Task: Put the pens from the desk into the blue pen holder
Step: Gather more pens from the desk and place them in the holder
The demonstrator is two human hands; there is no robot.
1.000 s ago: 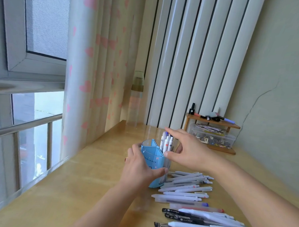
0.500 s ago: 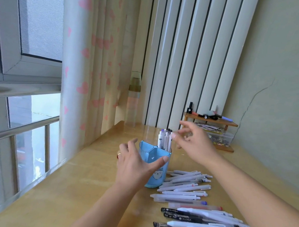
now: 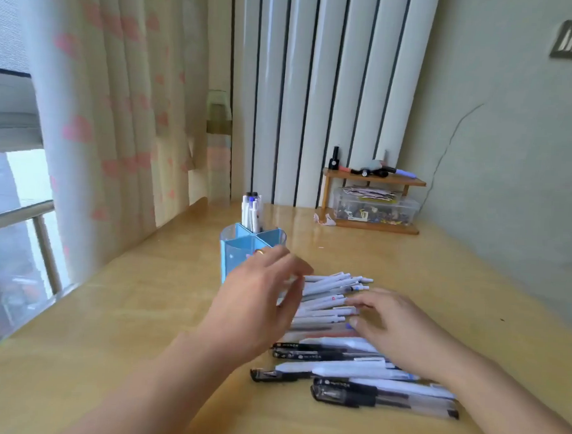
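1. now the blue pen holder, translucent plastic with dividers, stands on the glossy wooden worktop, white pens upright in its far compartment
2. loose pens lie beside it; corner shelf behind
3. left hand has let go, fingers spread; right hand dropped onto the row, fingers flat, empty

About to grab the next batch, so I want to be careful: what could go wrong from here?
1. The pens lie loose in a crowded row under both hands; a sweep could roll some towards the desk edge.
2. The pens already standing in the blue pen holder sit bunched in its far compartment, so a knock from the left hand, close in front, might tip it.
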